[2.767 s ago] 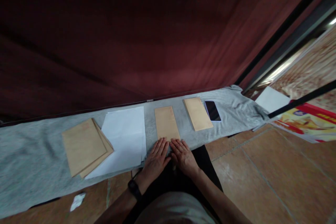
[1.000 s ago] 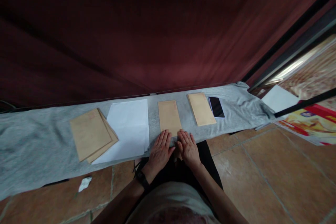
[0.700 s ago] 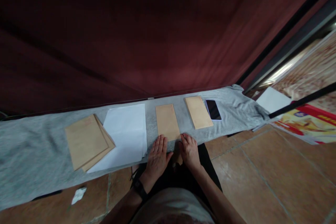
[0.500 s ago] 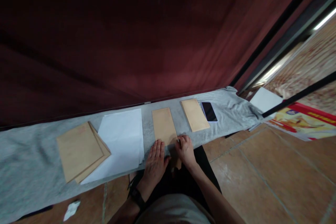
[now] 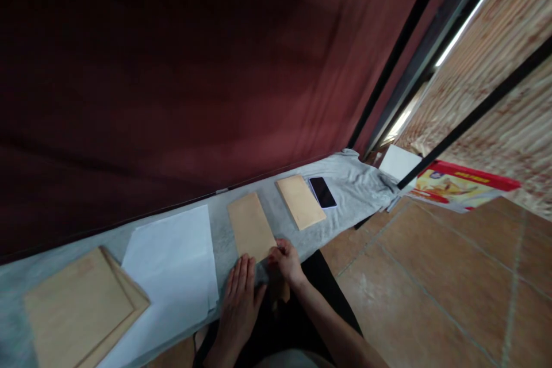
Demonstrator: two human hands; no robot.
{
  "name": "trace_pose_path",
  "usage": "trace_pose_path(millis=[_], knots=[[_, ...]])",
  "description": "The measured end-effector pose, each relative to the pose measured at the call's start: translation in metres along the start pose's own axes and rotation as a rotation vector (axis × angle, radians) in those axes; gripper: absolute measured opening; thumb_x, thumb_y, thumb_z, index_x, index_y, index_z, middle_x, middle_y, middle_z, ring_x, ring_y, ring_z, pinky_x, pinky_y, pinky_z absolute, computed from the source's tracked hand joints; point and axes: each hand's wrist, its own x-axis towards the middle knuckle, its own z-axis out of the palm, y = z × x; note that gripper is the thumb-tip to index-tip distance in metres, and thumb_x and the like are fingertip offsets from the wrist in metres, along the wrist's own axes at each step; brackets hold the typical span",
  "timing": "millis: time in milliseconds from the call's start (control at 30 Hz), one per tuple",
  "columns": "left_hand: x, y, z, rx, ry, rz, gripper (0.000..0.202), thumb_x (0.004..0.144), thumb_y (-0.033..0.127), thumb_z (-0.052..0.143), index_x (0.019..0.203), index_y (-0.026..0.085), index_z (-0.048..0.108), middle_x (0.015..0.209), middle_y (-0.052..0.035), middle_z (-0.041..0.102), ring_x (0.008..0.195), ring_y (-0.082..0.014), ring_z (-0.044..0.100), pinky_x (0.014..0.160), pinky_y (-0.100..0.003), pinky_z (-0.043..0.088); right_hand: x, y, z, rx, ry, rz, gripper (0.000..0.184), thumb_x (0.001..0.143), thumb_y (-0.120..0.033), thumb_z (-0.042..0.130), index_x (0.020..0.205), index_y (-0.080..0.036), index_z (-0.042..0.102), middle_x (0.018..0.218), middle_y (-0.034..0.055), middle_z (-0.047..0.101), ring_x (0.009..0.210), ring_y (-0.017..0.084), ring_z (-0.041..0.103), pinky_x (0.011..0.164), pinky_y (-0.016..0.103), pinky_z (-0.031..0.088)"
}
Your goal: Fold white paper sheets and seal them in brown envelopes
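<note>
A brown paper envelope (image 5: 250,224) lies in front of me on a grey cloth-covered surface. My left hand (image 5: 239,293) rests flat on its near left end, fingers stretched out. At the near right corner, my right hand (image 5: 286,260) has its fingers curled and pinched on the envelope's edge. Below that hand a brown paper piece (image 5: 282,289) hangs over my lap; whether it belongs to the same envelope I cannot tell. Right of the hands lies a stack of brown envelopes (image 5: 301,201). Left of them are white paper sheets (image 5: 172,270), partly covered by larger brown envelopes (image 5: 81,305).
A phone (image 5: 322,192) lies beside the right-hand stack. The grey cloth (image 5: 351,175) runs along a dark red curtain (image 5: 259,98). Black frame bars (image 5: 474,109) cross on the right. A red and yellow printed box (image 5: 461,187) and a white panel (image 5: 399,162) are near the tiled floor (image 5: 422,270).
My view has turned to the right, so the things on the cloth appear farther left and lower. Both hands stay at the envelope's near end, the right one still pinching its corner.
</note>
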Motion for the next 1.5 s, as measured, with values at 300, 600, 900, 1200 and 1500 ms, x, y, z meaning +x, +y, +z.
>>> trace_pose_path(millis=[300, 600, 900, 1200, 1500], knots=[[0.0, -0.008, 0.004, -0.057, 0.036, 0.048, 0.065, 0.102, 0.041, 0.037, 0.159, 0.017, 0.019, 0.159, -0.0161, 0.037, 0.145, -0.0309, 0.037, 0.117, -0.052, 0.033, 0.031, -0.044, -0.05, 0.11, 0.146, -0.074, 0.042, 0.064, -0.049, 0.073, 0.091, -0.021, 0.059, 0.057, -0.0057, 0.061, 0.047, 0.012, 0.057, 0.048, 0.024, 0.051], [-0.001, -0.008, 0.004, 0.029, 0.013, 0.095, 0.063, 0.1, 0.04, 0.039, 0.157, 0.016, 0.028, 0.153, -0.0168, 0.046, 0.144, -0.0324, 0.04, 0.115, -0.054, 0.033, 0.06, -0.074, -0.108, 0.087, 0.373, -0.133, 0.035, 0.067, -0.042, 0.071, 0.092, -0.02, 0.059, 0.05, -0.0089, 0.056, 0.041, 0.01, 0.054, 0.044, 0.022, 0.048], [-0.001, -0.008, 0.005, 0.025, 0.007, 0.083, 0.06, 0.099, 0.041, 0.041, 0.154, 0.016, 0.036, 0.153, -0.0163, 0.047, 0.144, -0.032, 0.039, 0.116, -0.053, 0.032, 0.061, -0.067, -0.128, 0.067, 0.423, -0.128, 0.035, 0.068, -0.042, 0.072, 0.091, -0.019, 0.059, 0.05, -0.0076, 0.057, 0.041, 0.011, 0.054, 0.044, 0.022, 0.048], [0.007, -0.008, 0.012, -0.082, 0.031, 0.065, 0.054, 0.1, 0.035, 0.041, 0.152, 0.02, 0.037, 0.149, -0.0144, 0.052, 0.139, -0.0284, 0.047, 0.113, -0.05, 0.04, 0.073, -0.064, -0.132, 0.111, 0.485, -0.134, 0.043, 0.067, -0.041, 0.076, 0.097, -0.022, 0.052, 0.053, -0.008, 0.06, 0.043, 0.014, 0.059, 0.046, 0.025, 0.054], [0.084, 0.023, 0.04, -0.356, -0.121, -0.047, 0.05, 0.097, 0.031, 0.047, 0.145, 0.018, 0.046, 0.14, -0.0128, 0.06, 0.128, -0.023, 0.058, 0.103, -0.035, 0.051, 0.076, -0.063, -0.134, 0.124, 0.451, -0.134, 0.038, 0.067, -0.043, 0.077, 0.089, -0.022, 0.055, 0.054, -0.0057, 0.062, 0.042, 0.014, 0.059, 0.045, 0.027, 0.055]])
